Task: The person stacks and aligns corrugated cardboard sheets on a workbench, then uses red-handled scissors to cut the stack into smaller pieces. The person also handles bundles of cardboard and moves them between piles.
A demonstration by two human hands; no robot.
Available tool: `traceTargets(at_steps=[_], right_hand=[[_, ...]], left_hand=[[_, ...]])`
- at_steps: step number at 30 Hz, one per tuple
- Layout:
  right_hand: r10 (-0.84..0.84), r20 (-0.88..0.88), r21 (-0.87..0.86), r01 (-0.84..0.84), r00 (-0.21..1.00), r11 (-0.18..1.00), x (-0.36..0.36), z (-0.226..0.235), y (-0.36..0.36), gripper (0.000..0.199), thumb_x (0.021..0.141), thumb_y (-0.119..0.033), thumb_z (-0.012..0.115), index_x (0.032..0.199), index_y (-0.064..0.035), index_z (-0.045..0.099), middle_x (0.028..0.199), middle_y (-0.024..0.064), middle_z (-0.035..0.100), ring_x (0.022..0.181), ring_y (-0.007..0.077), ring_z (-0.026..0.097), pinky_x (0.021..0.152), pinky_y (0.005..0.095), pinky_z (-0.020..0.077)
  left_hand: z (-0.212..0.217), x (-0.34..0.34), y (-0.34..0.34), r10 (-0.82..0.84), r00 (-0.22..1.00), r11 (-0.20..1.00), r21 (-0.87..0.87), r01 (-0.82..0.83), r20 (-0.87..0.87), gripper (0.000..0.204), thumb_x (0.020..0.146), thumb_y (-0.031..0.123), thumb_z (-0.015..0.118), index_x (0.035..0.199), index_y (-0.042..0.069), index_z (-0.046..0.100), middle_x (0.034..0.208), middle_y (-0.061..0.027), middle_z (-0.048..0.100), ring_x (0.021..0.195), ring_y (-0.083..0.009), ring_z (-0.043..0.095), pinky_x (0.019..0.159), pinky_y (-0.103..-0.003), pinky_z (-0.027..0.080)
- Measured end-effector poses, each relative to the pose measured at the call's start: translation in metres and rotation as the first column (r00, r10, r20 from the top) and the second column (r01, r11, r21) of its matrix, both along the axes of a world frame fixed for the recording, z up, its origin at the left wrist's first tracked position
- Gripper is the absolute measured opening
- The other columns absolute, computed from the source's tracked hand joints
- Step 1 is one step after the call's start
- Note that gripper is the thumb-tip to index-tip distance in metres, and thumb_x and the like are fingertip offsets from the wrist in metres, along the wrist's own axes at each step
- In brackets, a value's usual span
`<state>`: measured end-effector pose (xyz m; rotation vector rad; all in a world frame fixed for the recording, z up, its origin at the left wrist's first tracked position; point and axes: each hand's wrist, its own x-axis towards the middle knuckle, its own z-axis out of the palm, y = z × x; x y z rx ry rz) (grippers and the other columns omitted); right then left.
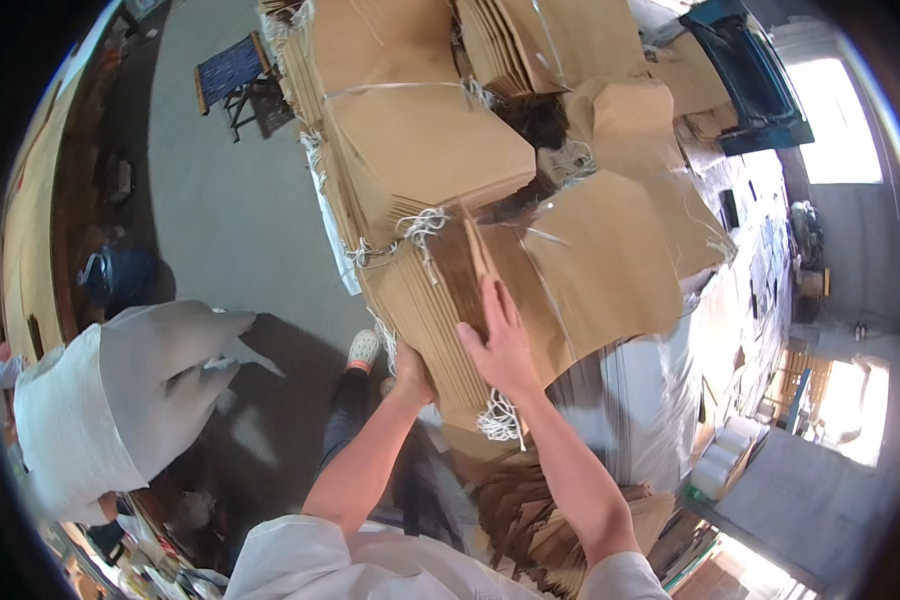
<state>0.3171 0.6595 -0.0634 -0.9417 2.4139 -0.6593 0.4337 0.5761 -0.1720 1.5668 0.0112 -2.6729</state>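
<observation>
A thick stack of flat brown paper bags [440, 330] with white string handles lies in front of me, at the edge of a larger heap of bundled bags [420, 140]. My right hand [498, 340] lies flat on top of the stack, fingers stretched forward. My left hand [408, 372] grips the stack's left side from below, mostly hidden behind the bags. A tuft of white string [498, 420] hangs by my right wrist.
More bag bundles [610, 250], some wrapped in clear film, fill the table ahead. Loose brown bags [540, 520] lie below my right arm. A person in white [110, 400] stands at the left. A blue chair [232, 75] is on the grey floor.
</observation>
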Motion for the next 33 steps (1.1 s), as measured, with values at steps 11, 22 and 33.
traceTargets(at_steps=[11, 22, 33], right_hand=[[-0.043, -0.109, 0.098, 0.054, 0.993, 0.994, 0.018, 0.008, -0.008, 0.074, 0.096, -0.039, 0.061, 0.16, -0.0176, 0.032, 0.161, 0.0238, 0.03, 0.15, 0.0436, 0.025, 0.122, 0.0548, 0.0228], [0.026, -0.161, 0.001, -0.026, 0.987, 1.0, 0.045, -0.011, -0.001, 0.048, 0.088, -0.032, 0.068, 0.13, -0.0113, 0.064, 0.15, 0.0214, 0.043, 0.147, 0.0413, 0.028, 0.116, 0.0568, 0.0262], [-0.313, -0.764, -0.063, 0.418, 0.564, 0.906, -0.257, -0.007, 0.122, 0.054, 0.1, -0.038, 0.052, 0.148, -0.0124, 0.048, 0.149, 0.0175, 0.048, 0.141, 0.0376, 0.041, 0.117, 0.0597, 0.0278]], left_hand=[[0.08, 0.018, -0.007, -0.081, 0.978, 0.213, -0.955, 0.205, 0.192, 0.046, 0.101, 0.012, 0.056, 0.143, -0.002, 0.047, 0.144, -0.0131, 0.054, 0.14, -0.022, 0.044, 0.116, -0.041, 0.034], [0.066, -0.13, -0.057, -0.151, 0.126, -0.988, -0.144, -0.058, 0.98, 0.031, 0.1, 0.036, 0.051, 0.125, 0.027, 0.067, 0.123, -0.0073, 0.07, 0.123, -0.0264, 0.061, 0.113, -0.052, 0.035], [0.064, -0.136, -0.041, -0.262, 0.327, -0.958, -0.286, 0.026, 0.908, 0.034, 0.096, 0.038, 0.058, 0.112, 0.015, 0.078, 0.126, -0.0103, 0.07, 0.123, -0.0264, 0.061, 0.117, -0.055, 0.031]])
